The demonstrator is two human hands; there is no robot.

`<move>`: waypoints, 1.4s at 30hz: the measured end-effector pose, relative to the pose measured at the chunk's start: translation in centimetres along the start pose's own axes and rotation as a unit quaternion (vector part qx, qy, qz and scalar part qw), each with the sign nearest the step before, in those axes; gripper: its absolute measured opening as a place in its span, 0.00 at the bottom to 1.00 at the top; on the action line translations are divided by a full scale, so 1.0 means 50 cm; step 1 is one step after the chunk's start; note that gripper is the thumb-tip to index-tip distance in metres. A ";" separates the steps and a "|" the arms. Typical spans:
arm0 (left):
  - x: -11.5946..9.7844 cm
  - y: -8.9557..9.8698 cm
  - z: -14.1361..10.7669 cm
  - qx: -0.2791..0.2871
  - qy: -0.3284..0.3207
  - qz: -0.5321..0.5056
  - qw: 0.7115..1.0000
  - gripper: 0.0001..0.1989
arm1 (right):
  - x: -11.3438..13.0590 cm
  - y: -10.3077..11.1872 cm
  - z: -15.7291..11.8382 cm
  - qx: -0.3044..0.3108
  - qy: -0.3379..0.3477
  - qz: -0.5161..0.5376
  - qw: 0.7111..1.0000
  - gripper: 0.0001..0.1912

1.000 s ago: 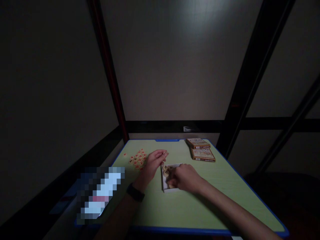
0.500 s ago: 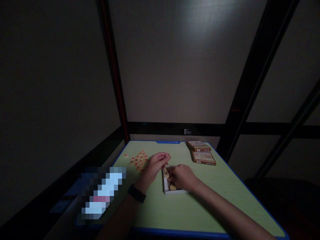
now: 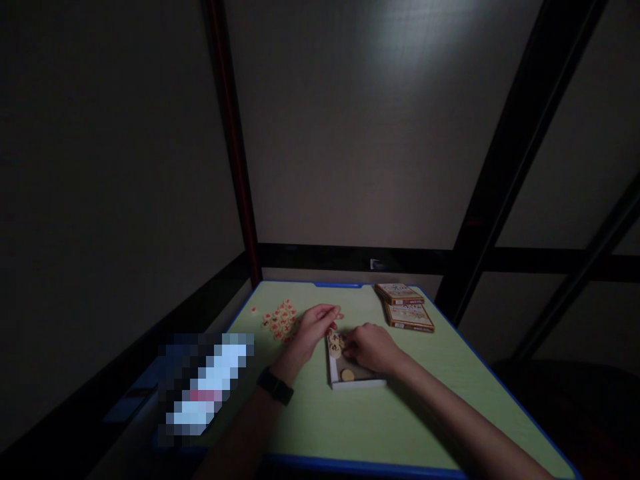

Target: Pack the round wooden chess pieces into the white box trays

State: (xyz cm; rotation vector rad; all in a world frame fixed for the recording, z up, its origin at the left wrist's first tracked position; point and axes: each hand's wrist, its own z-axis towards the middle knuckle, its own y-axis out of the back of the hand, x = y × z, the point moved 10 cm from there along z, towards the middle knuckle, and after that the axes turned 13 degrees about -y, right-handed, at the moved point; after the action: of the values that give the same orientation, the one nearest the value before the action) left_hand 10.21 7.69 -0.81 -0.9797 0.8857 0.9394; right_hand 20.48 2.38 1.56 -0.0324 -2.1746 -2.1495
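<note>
The right hand (image 3: 373, 347) reaches over the shallow white rectangular tray (image 3: 360, 383) with its fingertips bent down at the small round pale discs with dark markings (image 3: 335, 351); whether it pinches one, I cannot tell. Low, light fingertips would suit this, since a broad push could tip the discs over one another. The left hand (image 3: 316, 327), fingers curled and thumb drawn in, is over the tray's far left corner, its grip unclear; holding it a little higher would leave that corner easier to see. Inside the tray, the marked discs cluster at the far left, while a plain pale round disc (image 3: 347, 375) lies near the front wall; the right hand hides part of the interior. A loose pile of pale discs with red markings (image 3: 277, 321) sits left of the tray, on the green blue-edged table (image 3: 320, 420). Two flat brown-edged printed boxes (image 3: 410, 317) overlap at the far right, contents not visible.
</note>
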 end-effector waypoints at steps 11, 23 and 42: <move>-0.001 -0.036 -0.015 0.091 0.057 -0.089 0.990 0.25 | -0.036 0.082 -0.016 -0.165 0.008 0.202 0.965 0.17; -0.005 -0.034 -0.007 0.177 0.022 0.058 0.982 0.26 | -0.022 0.076 -0.042 -0.176 0.086 0.191 0.962 0.10; -0.017 -0.044 -0.010 0.206 -0.154 0.548 0.796 0.11 | -0.007 -0.030 -0.028 -0.035 0.014 0.167 0.985 0.09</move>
State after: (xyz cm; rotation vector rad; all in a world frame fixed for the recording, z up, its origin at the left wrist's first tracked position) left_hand 11.85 6.46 0.41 0.1830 1.3119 1.7102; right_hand 20.78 0.99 0.06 -0.3419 -1.9147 -2.0195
